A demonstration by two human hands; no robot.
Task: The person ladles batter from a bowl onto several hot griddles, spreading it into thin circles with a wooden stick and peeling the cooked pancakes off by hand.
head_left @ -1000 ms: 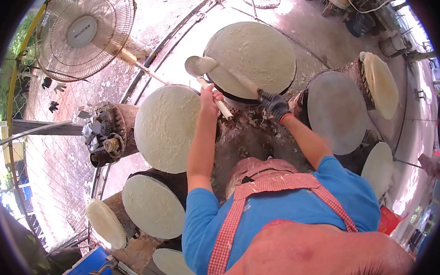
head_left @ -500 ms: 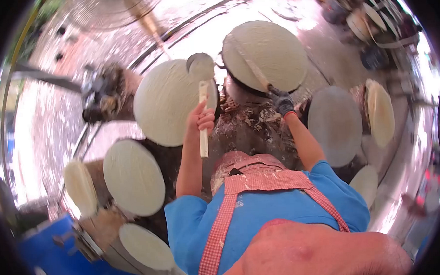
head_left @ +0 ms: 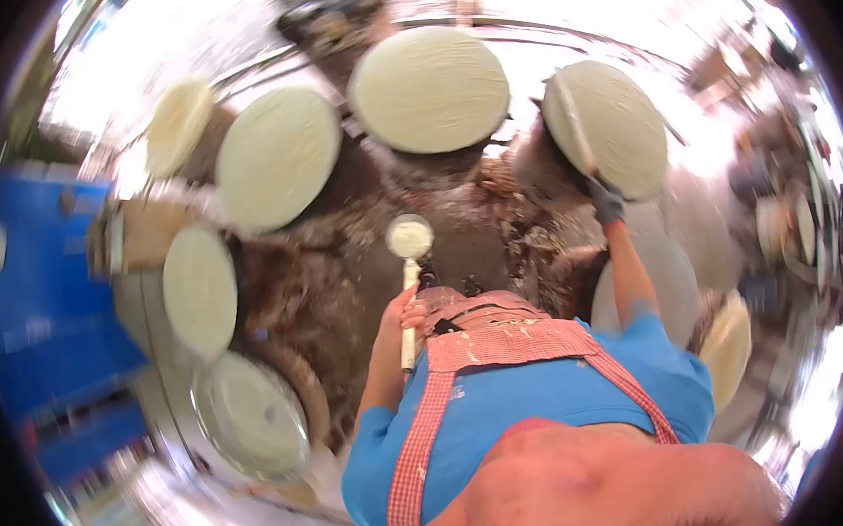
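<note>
My left hand (head_left: 403, 313) is wrapped round the pale handle of a ladle (head_left: 409, 237) in front of my apron. Pale batter shows in its round bowl. On my right hand (head_left: 607, 204) is a dark glove, and it grips a long flat spreader (head_left: 575, 125). The spreader lies across a round griddle coated with pale batter (head_left: 626, 132), at the upper right. Straight ahead, another round griddle carries a layer of pale batter (head_left: 430, 89).
More batter-coated rounds (head_left: 279, 158) curve along my left, one (head_left: 200, 291) nearer me. At lower left is a round with a shiny rim (head_left: 251, 416). A bare grey griddle (head_left: 653, 276) sits below my right forearm. A blue box (head_left: 51, 298) stands far left.
My view has swung, shifting the griddles across it. My left hand has drawn the ladle down and back toward my body. My right hand still holds the spreader on the right-hand griddle.
</note>
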